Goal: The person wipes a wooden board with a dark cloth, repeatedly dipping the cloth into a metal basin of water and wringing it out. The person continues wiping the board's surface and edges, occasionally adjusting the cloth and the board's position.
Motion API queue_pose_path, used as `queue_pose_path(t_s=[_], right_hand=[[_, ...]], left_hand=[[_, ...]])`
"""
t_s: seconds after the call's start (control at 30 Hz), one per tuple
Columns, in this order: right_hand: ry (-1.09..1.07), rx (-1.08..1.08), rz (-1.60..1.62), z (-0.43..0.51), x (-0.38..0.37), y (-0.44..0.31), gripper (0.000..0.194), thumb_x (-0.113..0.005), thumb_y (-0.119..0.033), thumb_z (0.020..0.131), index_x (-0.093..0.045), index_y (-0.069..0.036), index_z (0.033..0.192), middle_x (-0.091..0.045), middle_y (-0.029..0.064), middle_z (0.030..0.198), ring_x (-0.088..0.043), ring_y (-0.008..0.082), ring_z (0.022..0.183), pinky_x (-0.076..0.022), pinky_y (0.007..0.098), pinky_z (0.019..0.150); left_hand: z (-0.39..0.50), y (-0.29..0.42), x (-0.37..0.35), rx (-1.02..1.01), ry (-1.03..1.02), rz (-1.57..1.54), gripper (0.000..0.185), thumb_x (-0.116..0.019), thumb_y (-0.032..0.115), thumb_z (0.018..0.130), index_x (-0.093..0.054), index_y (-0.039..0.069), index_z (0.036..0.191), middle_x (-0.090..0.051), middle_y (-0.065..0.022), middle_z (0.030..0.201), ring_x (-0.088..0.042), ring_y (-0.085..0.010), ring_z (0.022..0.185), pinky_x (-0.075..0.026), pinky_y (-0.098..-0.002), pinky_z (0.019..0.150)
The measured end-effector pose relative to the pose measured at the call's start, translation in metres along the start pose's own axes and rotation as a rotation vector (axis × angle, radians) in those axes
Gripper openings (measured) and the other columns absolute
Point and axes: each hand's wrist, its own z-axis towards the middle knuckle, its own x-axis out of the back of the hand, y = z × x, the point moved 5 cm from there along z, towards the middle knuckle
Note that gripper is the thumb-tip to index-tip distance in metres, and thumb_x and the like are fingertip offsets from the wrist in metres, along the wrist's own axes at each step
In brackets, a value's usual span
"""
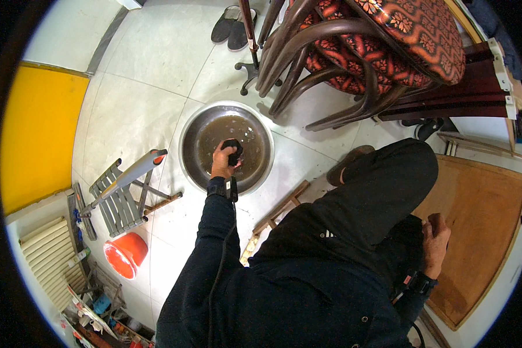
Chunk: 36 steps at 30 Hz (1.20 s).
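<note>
A wide metal basin point(187, 174) of murky brown water stands on the tiled floor ahead of me. Over the water, my left hand point(222, 162) grips a bunched black wad point(232, 150), probably wet cloth; its exact kind is unclear. My right hand point(436, 245) is by my right side against dark trouser fabric point(406, 232). Its fingers are partly curled and partly hidden, so whether it holds anything is unclear.
Left of the basin are a folding stool point(117, 200), a grey long-handled tool point(132, 174) and a red bucket point(132, 252). Stacked patterned chairs point(352, 32) and black slippers point(232, 30) are beyond it. A wooden board point(474, 243) stands at right.
</note>
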Motion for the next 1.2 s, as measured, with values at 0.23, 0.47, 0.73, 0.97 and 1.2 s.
queue_pose_path(t_s=[0.23,0.47,0.73,0.97,1.2], right_hand=[[0.018,0.000,-0.031,0.000,0.003,0.005,0.014,-0.071,-0.007,0.099,-0.064,0.004,0.105,-0.072,0.0240,0.091,-0.070,0.0377,0.084,-0.0546,0.0438,0.080],[-0.003,-0.045,-0.024,-0.003,0.009,0.010,0.013,-0.072,-0.005,0.099,-0.064,0.004,0.105,-0.072,0.0226,0.091,-0.068,0.0348,0.083,-0.0547,0.0431,0.080],[0.012,-0.095,-0.009,-0.008,0.013,0.017,0.014,-0.074,-0.002,0.097,-0.064,0.002,0.105,-0.071,0.0194,0.088,-0.066,0.0286,0.079,-0.0550,0.0402,0.077],[0.005,-0.100,-0.042,-0.013,0.015,0.030,0.014,-0.075,-0.001,0.097,-0.063,0.002,0.105,-0.071,0.0160,0.087,-0.065,0.0239,0.077,-0.0552,0.0378,0.075],[0.008,-0.033,-0.082,-0.007,0.009,0.025,0.011,-0.072,-0.002,0.100,-0.063,0.003,0.104,-0.067,0.0104,0.085,-0.062,0.0173,0.072,-0.0532,0.0334,0.069]], left_hand=[[0.019,0.002,0.007,0.040,0.271,0.107,0.027,-0.080,0.022,0.100,-0.074,0.000,0.114,-0.076,-0.0093,0.101,-0.072,-0.0221,0.081,-0.056,-0.0413,0.059],[0.040,-0.015,0.006,-0.076,0.282,0.312,0.040,-0.073,0.030,0.104,-0.074,-0.009,0.113,-0.077,-0.0164,0.101,-0.075,-0.0320,0.086,-0.060,-0.0452,0.079],[0.046,-0.024,-0.019,-0.350,0.387,1.518,0.047,-0.076,0.037,0.093,-0.070,0.002,0.123,-0.075,-0.0265,0.122,-0.073,-0.0443,0.113,-0.059,-0.0554,0.094],[0.055,-0.041,-0.022,-0.156,0.356,1.425,0.031,-0.081,0.024,0.084,-0.079,0.004,0.107,-0.077,-0.0250,0.122,-0.074,-0.0432,0.114,-0.061,-0.0537,0.091],[0.061,-0.030,-0.012,-0.291,0.274,1.442,0.025,-0.074,0.022,0.087,-0.079,0.007,0.106,-0.078,-0.0210,0.110,-0.073,-0.0468,0.101,-0.060,-0.0547,0.089]])
